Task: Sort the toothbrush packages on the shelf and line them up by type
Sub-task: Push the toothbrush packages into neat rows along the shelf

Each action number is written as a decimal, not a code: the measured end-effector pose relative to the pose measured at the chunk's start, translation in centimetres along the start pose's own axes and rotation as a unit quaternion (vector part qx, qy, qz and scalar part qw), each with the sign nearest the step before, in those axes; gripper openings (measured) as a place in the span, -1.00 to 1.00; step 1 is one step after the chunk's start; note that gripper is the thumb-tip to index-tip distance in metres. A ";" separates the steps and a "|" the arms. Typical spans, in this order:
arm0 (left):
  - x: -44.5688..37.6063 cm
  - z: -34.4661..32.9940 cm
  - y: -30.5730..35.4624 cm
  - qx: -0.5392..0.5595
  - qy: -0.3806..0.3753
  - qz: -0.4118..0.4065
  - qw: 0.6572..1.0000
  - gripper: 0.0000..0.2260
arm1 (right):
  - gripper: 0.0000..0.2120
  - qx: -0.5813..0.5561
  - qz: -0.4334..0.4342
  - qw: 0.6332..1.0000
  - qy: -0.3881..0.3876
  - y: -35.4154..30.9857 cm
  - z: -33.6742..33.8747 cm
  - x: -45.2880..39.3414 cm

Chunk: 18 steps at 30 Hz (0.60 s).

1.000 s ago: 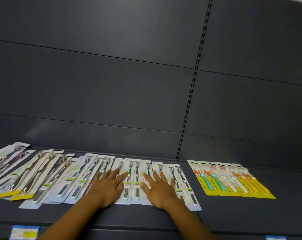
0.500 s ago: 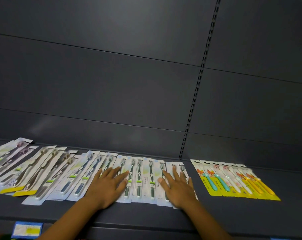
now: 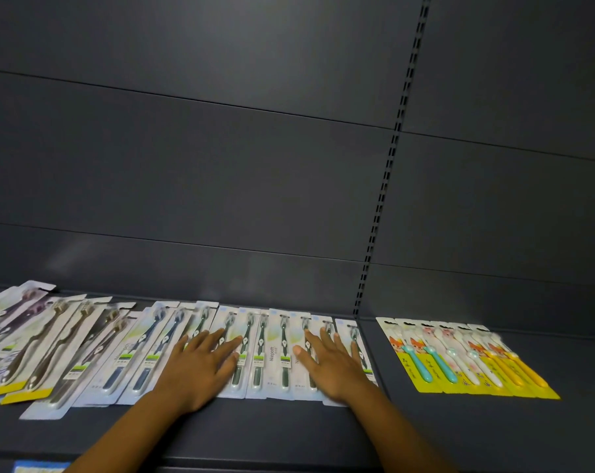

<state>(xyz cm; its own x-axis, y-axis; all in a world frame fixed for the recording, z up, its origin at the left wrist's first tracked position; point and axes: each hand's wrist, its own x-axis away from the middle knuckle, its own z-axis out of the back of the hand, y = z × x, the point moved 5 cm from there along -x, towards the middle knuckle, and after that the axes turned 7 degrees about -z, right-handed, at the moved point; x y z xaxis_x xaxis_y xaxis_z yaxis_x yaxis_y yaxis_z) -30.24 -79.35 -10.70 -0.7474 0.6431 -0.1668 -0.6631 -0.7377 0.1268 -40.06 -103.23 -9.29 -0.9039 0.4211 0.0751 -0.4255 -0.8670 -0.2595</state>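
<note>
I have my left hand [image 3: 200, 367] and right hand [image 3: 333, 367] pressed flat, fingers spread, gripping nothing, on the row of dark-green toothbrush packages [image 3: 282, 353] mid-shelf [image 3: 289, 431]. I judge I'm evening their spacing; next comes sliding the overlapped right-end packs square.

The shelf [image 3: 289, 435] and back panels [image 3: 221, 165] are dark grey-blue. Right group: yellow cards [image 3: 473, 387] printed with orange fox faces, holding teal, white and yellow brushes. Middle group: white cards [image 3: 275, 353] with pale green-blue tint, green labels and dark green-black brushes. Further left: white cards with navy brushes [image 3: 146, 349]. Then brown brushes [image 3: 47, 339] on white cards with yellow bottom edges. Far left: purplish brushes [image 3: 23, 303]. A blue and yellow price tag [image 3: 38, 467] sits at the shelf edge
</note>
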 end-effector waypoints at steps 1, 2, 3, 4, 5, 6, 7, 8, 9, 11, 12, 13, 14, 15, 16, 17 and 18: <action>0.0 0.0 0.0 0.002 -0.001 -0.001 1.000 -0.30 | -0.33 0.003 0.002 1.000 0.019 0.3 0.3 0.1; 0.1 0.0 0.1 0.003 -0.001 -0.001 1.000 -0.29 | -0.34 0.011 0.001 0.999 0.043 0.8 0.6 0.3; 0.1 0.1 0.2 0.003 0.002 -0.001 1.000 -0.29 | -0.35 0.020 -0.008 0.998 0.060 1.5 0.8 0.6; 0.2 0.1 0.3 0.000 0.005 -0.002 1.000 -0.30 | -0.33 0.029 -0.021 0.997 0.062 2.3 0.8 0.9; 0.1 0.1 0.4 -0.004 0.008 -0.003 1.000 -0.30 | -0.30 0.036 -0.029 0.998 0.050 2.9 0.7 1.1; 0.1 0.0 0.5 -0.007 0.009 -0.003 1.000 -0.31 | -0.26 0.040 -0.031 0.998 0.036 3.3 0.5 1.2; 0.0 0.0 0.5 -0.008 0.010 -0.002 1.000 -0.31 | -0.25 0.042 -0.028 0.998 0.027 3.4 0.3 1.2; -0.2 0.0 0.5 -0.007 0.009 -0.001 1.000 -0.31 | -0.28 0.043 -0.022 0.999 0.024 3.4 0.3 1.0; -0.3 0.0 0.6 -0.006 0.006 0.000 1.000 -0.30 | -0.34 0.044 -0.016 0.999 0.023 3.3 0.3 0.8; -0.5 -0.1 0.6 -0.002 0.001 0.003 1.000 -0.30 | -0.42 0.045 -0.015 0.999 0.024 3.1 0.6 0.2; -0.6 -0.1 0.6 0.001 0.001 0.006 1.000 -0.30 | -0.43 0.048 -0.016 0.998 0.025 3.1 0.6 -0.1; -0.7 0.0 0.6 0.003 0.000 0.009 1.000 -0.30 | -0.42 0.051 -0.017 0.998 0.025 3.0 0.7 -0.3; -0.8 0.0 0.6 0.005 -0.002 0.010 1.000 -0.30 | -0.42 0.054 -0.017 0.998 0.025 3.0 0.7 -0.5; -0.9 0.1 0.4 0.006 -0.004 0.011 1.000 -0.30 | -0.41 0.054 -0.017 0.998 0.025 3.0 0.7 -0.7; -1.0 0.3 0.3 0.006 -0.004 0.011 1.000 -0.30 | -0.41 0.052 -0.018 0.998 0.023 2.9 0.8 -0.8; -1.1 0.4 0.2 0.007 -0.004 0.011 1.000 -0.31 | -0.39 0.051 -0.019 0.998 0.020 2.9 0.8 -0.8; -1.1 0.5 0.2 0.007 -0.005 0.011 1.000 -0.31 | -0.35 0.050 -0.020 0.998 0.013 2.9 0.7 -0.8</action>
<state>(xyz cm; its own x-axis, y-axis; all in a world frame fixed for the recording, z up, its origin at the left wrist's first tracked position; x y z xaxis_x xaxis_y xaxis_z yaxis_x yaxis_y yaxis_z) -29.57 -80.06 -10.02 -0.7624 0.6287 -0.1531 -0.6466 -0.7492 0.1435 -40.63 -106.26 -9.39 -0.8848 0.4625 0.0577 -0.4655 -0.8706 -0.1595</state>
